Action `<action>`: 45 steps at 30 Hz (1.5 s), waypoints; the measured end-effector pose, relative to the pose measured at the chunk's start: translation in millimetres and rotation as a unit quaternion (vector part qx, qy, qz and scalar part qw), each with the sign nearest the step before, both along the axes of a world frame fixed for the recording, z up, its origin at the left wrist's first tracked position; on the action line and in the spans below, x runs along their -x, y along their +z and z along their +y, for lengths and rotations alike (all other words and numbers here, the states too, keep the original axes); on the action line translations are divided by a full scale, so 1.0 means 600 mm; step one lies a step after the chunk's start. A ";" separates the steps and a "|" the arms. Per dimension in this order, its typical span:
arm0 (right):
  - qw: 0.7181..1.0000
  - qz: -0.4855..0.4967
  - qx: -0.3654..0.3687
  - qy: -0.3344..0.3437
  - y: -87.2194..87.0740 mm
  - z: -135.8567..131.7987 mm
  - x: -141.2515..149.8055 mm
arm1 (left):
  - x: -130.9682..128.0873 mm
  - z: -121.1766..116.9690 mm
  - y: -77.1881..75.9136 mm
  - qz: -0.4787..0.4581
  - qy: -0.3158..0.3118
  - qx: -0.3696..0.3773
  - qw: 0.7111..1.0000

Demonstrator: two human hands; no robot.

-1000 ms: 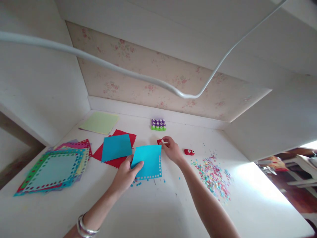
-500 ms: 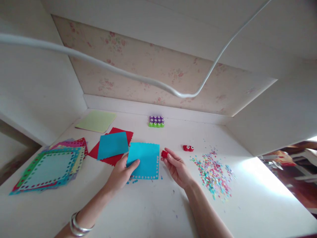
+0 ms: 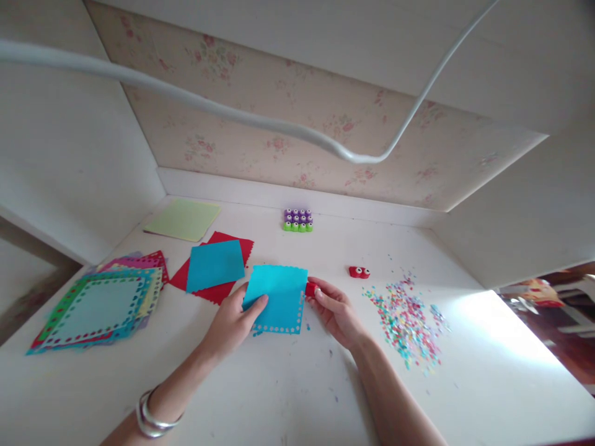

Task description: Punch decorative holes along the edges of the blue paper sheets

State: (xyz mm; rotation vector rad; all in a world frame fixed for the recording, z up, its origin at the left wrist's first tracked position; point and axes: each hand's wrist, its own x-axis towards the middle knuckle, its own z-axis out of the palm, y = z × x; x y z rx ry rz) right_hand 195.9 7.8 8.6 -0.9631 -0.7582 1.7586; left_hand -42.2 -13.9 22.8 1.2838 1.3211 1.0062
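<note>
A blue paper square (image 3: 276, 300) is pinched at its left side by my left hand (image 3: 237, 316), thumb on top. Small punched holes run along its bottom edge and part of its right edge. My right hand (image 3: 334, 310) grips a red craft punch (image 3: 311, 289) between thumb and fingers, right at the paper's right edge. Whether the paper sits in the punch's slot I cannot tell. Just left of my left hand, another blue sheet (image 3: 215, 265) lies on red paper (image 3: 224, 292) with a wavy cut edge. A few blue paper bits lie under the held square.
More red punches (image 3: 359, 272) stand to the right, beside a scatter of confetti (image 3: 409, 322). Purple and green punches (image 3: 298, 220) line up at the back. Punched coloured sheets (image 3: 100, 303) and pale green paper (image 3: 183, 219) lie left. A white cable (image 3: 279, 127) hangs across above.
The red punch has moved from just off the blue square to its right edge. The view has shifted slightly. My left hand keeps its hold on the paper.
</note>
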 end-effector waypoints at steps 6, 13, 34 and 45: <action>1.000 -0.004 -0.010 0.006 -0.006 -0.002 -0.002 | 0.001 -0.002 0.000 0.020 -0.006 -0.010 1.000; 1.000 -0.024 -0.012 0.009 -0.012 -0.003 -0.001 | 0.002 -0.005 0.001 0.050 -0.020 -0.024 0.998; 0.986 -0.124 -0.040 0.109 0.012 -0.008 -0.007 | 0.000 0.001 -0.007 -0.031 -0.074 0.034 0.996; 0.993 -0.084 -0.016 0.075 -0.002 -0.009 0.006 | -0.002 0.002 -0.003 -0.061 -0.079 0.062 0.993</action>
